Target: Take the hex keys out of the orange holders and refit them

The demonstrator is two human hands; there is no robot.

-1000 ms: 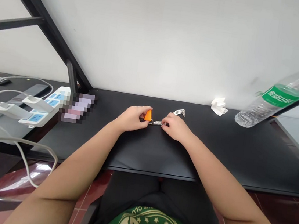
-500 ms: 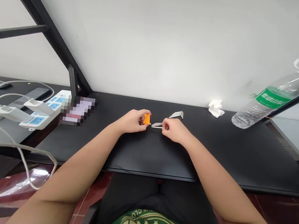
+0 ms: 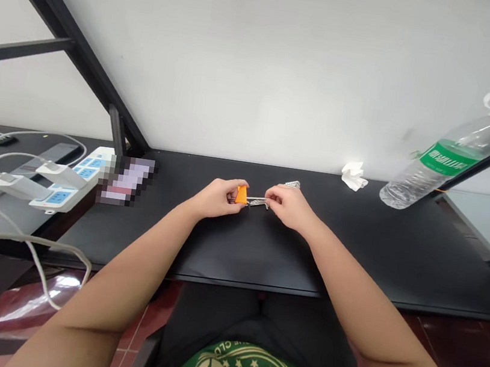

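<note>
Currently gripping an orange piece (image 3: 242,194) in the left hand (image 3: 219,197), with thumb and fingers closed around it, over the black counter (image 3: 244,253). Pinching a thin metal key (image 3: 256,198) in the right hand (image 3: 287,205), just right of the orange piece, with fingertips closed on the far end — leaving only a short gap between the two hands, bridged by the key. Just below that key and close beside the orange piece, several metal keys (image 3: 257,204), slanting and bunched together. Hard to say, at this size, whether joined to the orange piece or lying loose. Behind and to the right of the orange piece, half hidden by the right hand, a second bunch of keys (image 3: 293,184). Well to the right of the orange piece, a crumpled white tissue (image 3: 354,176); farther right still, a clear bottle (image 3: 452,156) with a green label. Well to the left of the orange piece — a white power strip (image 3: 86,172) bearing plugged-in chargers (image 3: 19,186).
</note>
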